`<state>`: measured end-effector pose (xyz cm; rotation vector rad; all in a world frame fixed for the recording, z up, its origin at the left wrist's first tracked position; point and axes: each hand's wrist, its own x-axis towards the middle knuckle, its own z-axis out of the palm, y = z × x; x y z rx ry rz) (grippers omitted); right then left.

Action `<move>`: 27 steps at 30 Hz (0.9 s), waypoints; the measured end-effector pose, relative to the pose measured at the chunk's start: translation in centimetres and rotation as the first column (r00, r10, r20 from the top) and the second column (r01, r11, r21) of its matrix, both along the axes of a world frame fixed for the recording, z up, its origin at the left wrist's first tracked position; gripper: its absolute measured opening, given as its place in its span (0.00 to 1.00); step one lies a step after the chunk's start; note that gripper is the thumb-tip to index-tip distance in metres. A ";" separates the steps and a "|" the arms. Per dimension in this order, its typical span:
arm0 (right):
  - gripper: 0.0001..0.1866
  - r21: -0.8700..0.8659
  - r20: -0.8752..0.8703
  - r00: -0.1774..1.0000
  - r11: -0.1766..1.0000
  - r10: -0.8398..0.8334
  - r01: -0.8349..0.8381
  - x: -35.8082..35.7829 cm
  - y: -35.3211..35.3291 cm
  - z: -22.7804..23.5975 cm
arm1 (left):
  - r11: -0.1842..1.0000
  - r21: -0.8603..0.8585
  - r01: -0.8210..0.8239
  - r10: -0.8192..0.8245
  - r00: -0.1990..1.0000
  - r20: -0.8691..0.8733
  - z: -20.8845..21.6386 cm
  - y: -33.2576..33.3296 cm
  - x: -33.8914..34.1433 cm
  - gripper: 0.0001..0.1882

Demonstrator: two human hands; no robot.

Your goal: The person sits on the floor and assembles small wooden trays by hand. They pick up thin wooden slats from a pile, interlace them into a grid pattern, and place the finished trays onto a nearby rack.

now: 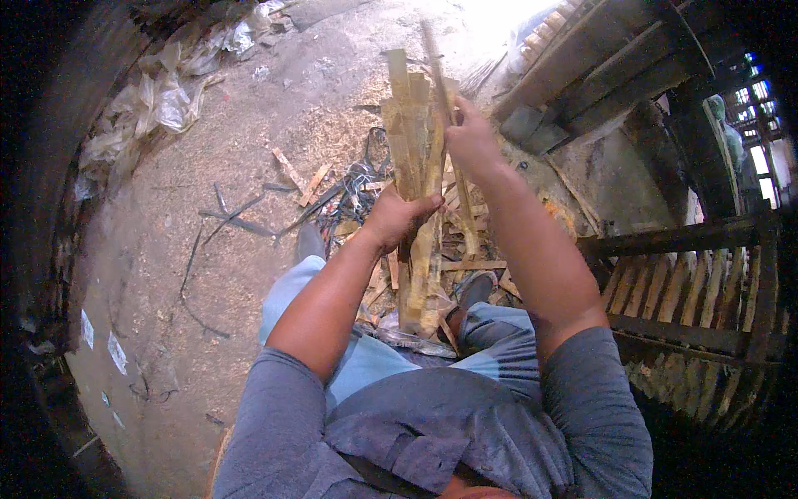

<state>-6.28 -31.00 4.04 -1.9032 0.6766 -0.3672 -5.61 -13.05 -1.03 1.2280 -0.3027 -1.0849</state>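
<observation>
My left hand (396,218) is wrapped round a bundle of pale, flat wooden strips (407,150) standing nearly upright between my legs. The lower ends of the bundle reach down close to my lap. At the bundle's upper right, my right hand (472,143) is closed on a long, thin brown strip (433,62). That strip leans along the bundle and its top is smeared by motion. Another yellowish strip (466,218) runs down below my right hand; whether it joins the held one, I cannot tell.
Black strap scraps (241,220) and wood offcuts (314,181) lie on the dirt floor among shavings. Crumpled plastic sheeting (170,104) lies at the far left. A slatted wooden rack (682,287) stands close on the right, with dark beams (615,58) beyond it.
</observation>
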 end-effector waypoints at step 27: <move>0.30 0.259 -0.806 0.430 0.896 0.406 -0.360 -17.1 4.0 -36.3 | 0.526 0.009 -0.850 0.850 0.526 -0.001 -1.7 6.4 8.6 0.10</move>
